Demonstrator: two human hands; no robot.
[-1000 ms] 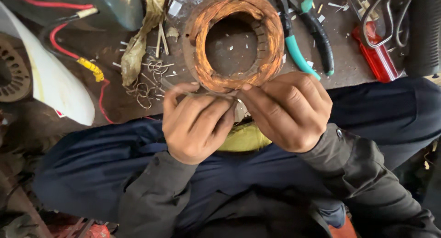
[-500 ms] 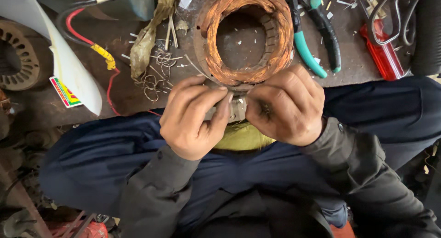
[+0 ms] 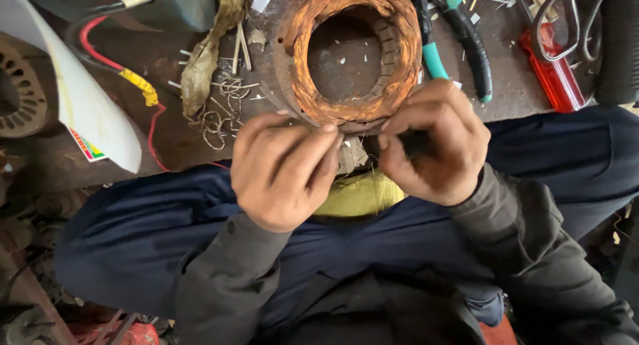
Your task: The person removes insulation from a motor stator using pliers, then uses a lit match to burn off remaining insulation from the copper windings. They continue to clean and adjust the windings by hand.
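Pinching at the stator's (image 3: 349,55) near rim, both hands — left (image 3: 283,168), right (image 3: 432,142) — have closed in, fingers clenched on something too small to tell.

The motor stator (image 3: 349,55) rests on the workbench (image 3: 173,135), at its near edge, with the left hand (image 3: 283,168) and right hand (image 3: 432,142) side by side just before it, fingertips touching its rim. Pliers (image 3: 459,38) lie right of the stator, a hand tool (image 3: 556,68) farther right. Loose wire scraps (image 3: 219,112) lie left of the stator, and a folded cloth (image 3: 359,195) sits on the lap between the hands.
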